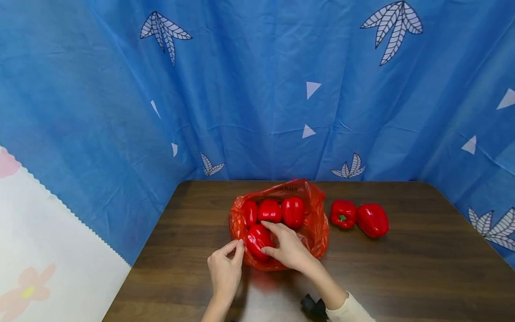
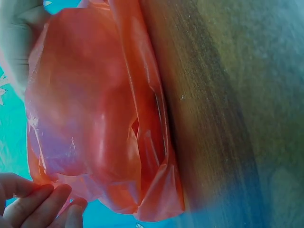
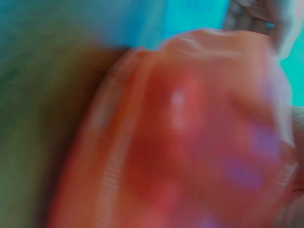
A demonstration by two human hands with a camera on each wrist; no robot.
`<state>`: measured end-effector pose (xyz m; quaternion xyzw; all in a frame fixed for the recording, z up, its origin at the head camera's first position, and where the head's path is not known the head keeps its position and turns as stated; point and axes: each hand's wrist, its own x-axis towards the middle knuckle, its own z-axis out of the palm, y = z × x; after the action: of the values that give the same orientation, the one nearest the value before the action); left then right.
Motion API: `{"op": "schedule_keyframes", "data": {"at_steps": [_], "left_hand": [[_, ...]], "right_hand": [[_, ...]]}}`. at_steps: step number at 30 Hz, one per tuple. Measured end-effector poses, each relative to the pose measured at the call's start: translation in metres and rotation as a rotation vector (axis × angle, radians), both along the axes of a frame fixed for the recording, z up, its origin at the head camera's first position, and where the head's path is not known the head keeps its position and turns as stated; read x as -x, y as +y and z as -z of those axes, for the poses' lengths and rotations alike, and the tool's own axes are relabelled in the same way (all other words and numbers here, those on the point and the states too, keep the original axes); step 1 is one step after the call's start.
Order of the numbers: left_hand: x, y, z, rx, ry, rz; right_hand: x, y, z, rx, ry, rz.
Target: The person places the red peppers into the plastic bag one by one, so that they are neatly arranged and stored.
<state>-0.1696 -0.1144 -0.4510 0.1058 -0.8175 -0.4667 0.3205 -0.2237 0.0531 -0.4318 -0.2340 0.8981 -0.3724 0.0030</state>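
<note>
A red translucent plastic bag (image 1: pixel 318 237) stands on the table with its mouth spread open. Inside it lie several glossy red bell peppers (image 1: pixel 293 212). My left hand (image 1: pixel 226 270) pinches the bag's rim at the left front; its fingertips on the rim also show in the left wrist view (image 2: pixel 38 204). With thumb and fingers, my right hand (image 1: pixel 289 246) grips the nearest red bell pepper (image 1: pixel 256 241) at the front left inside the bag. Through the blurred plastic in the right wrist view, a pepper (image 3: pixel 178 114) shows faintly.
Right of the bag, two more red bell peppers sit side by side: one with its green stem facing forward (image 1: pixel 343 213), one lying tilted (image 1: pixel 373 220). A brown wooden table (image 1: pixel 177 250) carries everything. Behind it hangs a blue curtain (image 1: pixel 257 89). Near my right wrist is a black object (image 1: pixel 311 307).
</note>
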Motion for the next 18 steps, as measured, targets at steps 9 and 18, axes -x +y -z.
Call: {"op": "schedule_keyframes", "data": {"at_steps": [9,18], "left_hand": [[-0.002,0.002,0.002,-0.002,-0.002,-0.009],[-0.005,0.004,0.000,-0.002,0.002,-0.004]], "right_hand": [[-0.011,0.054,-0.053,0.246,0.185,0.079],[0.011,0.160,-0.046,0.095,0.343,0.508]]}}
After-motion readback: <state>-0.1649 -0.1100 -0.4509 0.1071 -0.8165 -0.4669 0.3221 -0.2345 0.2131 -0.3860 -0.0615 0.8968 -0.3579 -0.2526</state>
